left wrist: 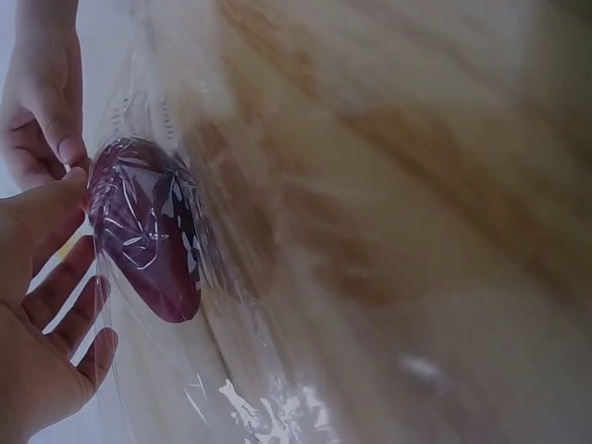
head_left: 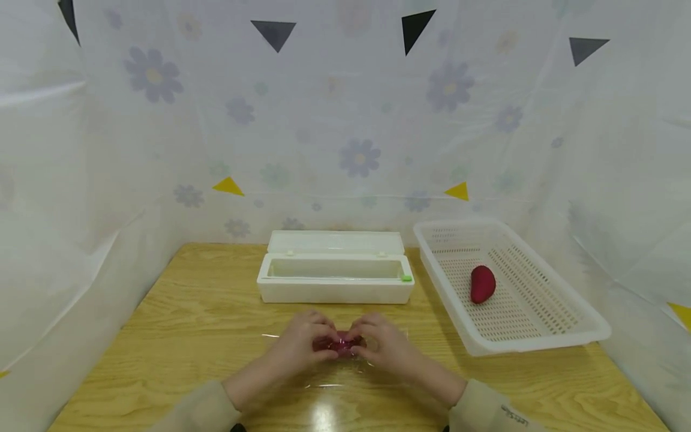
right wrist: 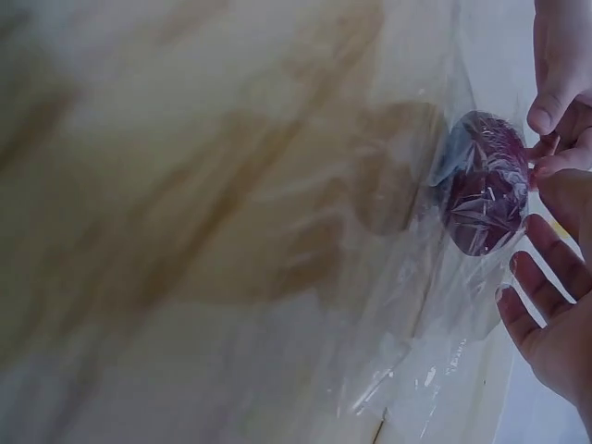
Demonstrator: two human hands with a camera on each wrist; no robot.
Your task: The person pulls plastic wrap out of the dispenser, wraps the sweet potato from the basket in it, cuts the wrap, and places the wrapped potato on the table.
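A dark red, mango-shaped fruit (left wrist: 148, 245) lies under clear, creased cling film (left wrist: 264, 407) in front of me. My left hand (head_left: 305, 339) is at its left side, thumb and index finger pinching film at the fruit, as the left wrist view shows; the other fingers are spread. From the right, my right hand (head_left: 384, 343) likewise pinches the film close to the left fingertips, its remaining fingers loosely extended. Film clings tightly over part of the fruit (right wrist: 483, 190) and spreads out around it. The fruit is partly hidden behind both hands in the head view.
A white cling film box (head_left: 335, 292) with its lid raised stands behind my hands, a green slider at its right end. To the right, a white plastic basket (head_left: 531, 346) holds another dark red fruit (head_left: 483, 284). A flowered curtain (head_left: 324, 120) surrounds the wooden table (head_left: 178, 330).
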